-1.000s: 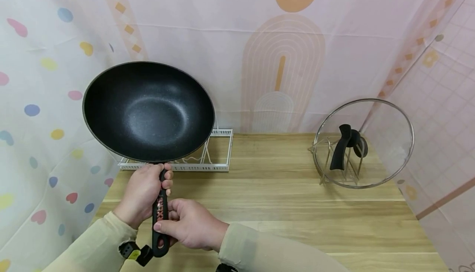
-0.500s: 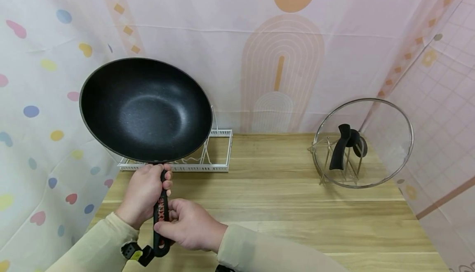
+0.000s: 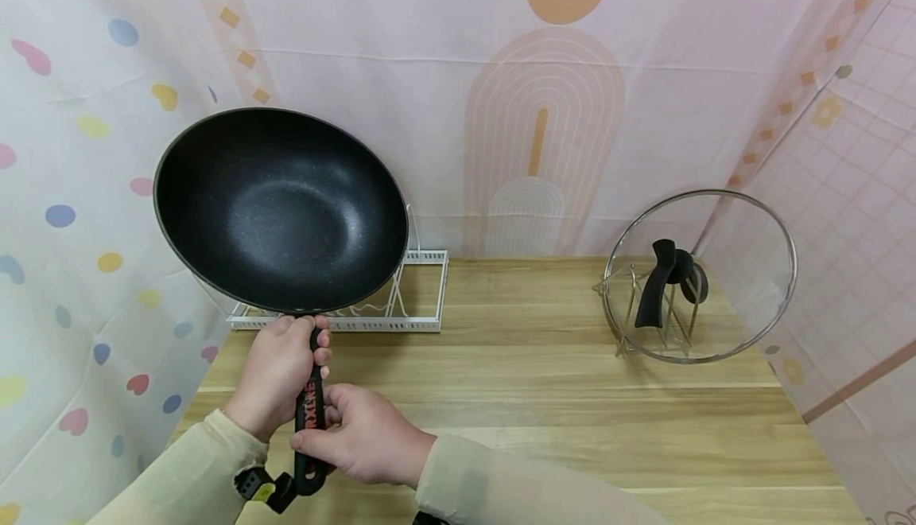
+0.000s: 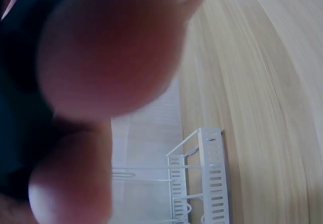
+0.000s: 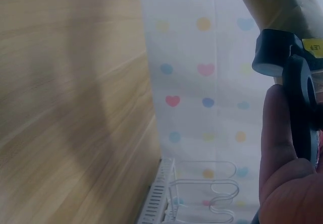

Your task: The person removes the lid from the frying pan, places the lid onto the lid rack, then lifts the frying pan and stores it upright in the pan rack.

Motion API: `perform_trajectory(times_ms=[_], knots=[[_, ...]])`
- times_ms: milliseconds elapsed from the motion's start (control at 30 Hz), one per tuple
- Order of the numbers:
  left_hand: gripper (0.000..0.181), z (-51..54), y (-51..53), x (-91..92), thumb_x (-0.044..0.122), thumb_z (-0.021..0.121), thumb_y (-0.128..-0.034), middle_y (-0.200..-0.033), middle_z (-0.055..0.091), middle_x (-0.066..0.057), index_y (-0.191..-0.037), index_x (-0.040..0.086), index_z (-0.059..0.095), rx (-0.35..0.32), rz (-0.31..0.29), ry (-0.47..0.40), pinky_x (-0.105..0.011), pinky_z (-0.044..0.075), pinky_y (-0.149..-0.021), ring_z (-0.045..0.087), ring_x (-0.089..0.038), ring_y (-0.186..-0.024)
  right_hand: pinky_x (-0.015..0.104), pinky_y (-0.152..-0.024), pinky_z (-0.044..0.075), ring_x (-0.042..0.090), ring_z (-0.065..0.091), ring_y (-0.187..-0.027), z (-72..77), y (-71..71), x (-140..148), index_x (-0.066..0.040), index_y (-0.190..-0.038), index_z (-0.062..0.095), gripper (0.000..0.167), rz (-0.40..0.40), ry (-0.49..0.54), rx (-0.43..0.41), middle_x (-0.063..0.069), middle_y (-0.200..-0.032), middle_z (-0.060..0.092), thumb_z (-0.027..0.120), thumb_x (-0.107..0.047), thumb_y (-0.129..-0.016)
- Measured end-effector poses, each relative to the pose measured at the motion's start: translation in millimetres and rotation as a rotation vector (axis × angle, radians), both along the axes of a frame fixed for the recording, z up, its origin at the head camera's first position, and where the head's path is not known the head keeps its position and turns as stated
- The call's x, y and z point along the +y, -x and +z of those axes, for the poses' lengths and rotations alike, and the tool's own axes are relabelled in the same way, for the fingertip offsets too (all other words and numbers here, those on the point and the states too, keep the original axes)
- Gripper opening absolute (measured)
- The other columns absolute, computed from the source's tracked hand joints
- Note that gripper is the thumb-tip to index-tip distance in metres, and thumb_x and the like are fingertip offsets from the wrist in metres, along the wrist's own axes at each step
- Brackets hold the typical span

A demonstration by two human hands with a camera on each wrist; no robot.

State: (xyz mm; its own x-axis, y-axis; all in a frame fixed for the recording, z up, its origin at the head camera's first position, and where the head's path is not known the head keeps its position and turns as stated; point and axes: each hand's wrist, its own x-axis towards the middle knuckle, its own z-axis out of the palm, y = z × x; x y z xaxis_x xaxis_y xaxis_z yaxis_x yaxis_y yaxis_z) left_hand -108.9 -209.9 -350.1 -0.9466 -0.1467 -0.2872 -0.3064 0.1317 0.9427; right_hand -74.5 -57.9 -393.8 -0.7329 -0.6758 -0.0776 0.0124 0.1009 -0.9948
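Note:
A black wok (image 3: 286,207) is held tilted, its inside facing me, in front of and above a white wire rack (image 3: 422,322). My left hand (image 3: 275,370) grips the upper end of its handle (image 3: 310,406), close to the pan. Lower on the same handle, my right hand (image 3: 368,437) pinches it with the thumb across the front. In the left wrist view, blurred fingertips (image 4: 111,52) fill the near side, with the rack beyond. The right wrist view shows fingers (image 5: 277,133) against the handle's end. Most of the rack is hidden behind the wok.
A glass lid (image 3: 744,278) with a black knob stands upright in a small wire stand (image 3: 673,326) at the right. Both rest on a wooden table (image 3: 529,382). Patterned curtains (image 3: 401,40) hang behind and at both sides.
The wok has shifted slightly up and to the left, tilting a little. Both hands keep their hold on the handle. The lid and the rack have stayed put.

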Motion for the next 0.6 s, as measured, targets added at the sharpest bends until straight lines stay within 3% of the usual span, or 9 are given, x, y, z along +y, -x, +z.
perform_trajectory(times_ms=[200,600], knots=[[0.031,-1.5,0.5,0.5,0.026,0.024,-0.1141,-0.083,0.048,0.006,-0.117,0.006,0.047,0.001,0.012,0.022,-0.025,0.052,-0.057,0.048,-0.006,-0.063,0.014,-0.057,0.048,-0.006,0.057,-0.062,-0.4,-0.5,-0.6,-0.009,-0.103,0.067,0.011,-0.002,-0.024,0.019,-0.005,-0.082,0.078,0.073,-0.015,-0.096],[0.037,-4.9,-1.6,2.8,0.028,0.022,-0.1139,-0.087,0.05,0.002,-0.119,0.003,0.049,0.034,0.016,0.128,-0.028,0.055,-0.061,0.051,-0.009,-0.066,0.012,-0.066,0.048,-0.006,0.054,-0.065,-4.1,2.0,0.2,-0.013,-0.098,0.065,0.009,0.032,-0.109,0.156,-0.014,-0.076,0.068,0.07,-0.021,-0.097]])
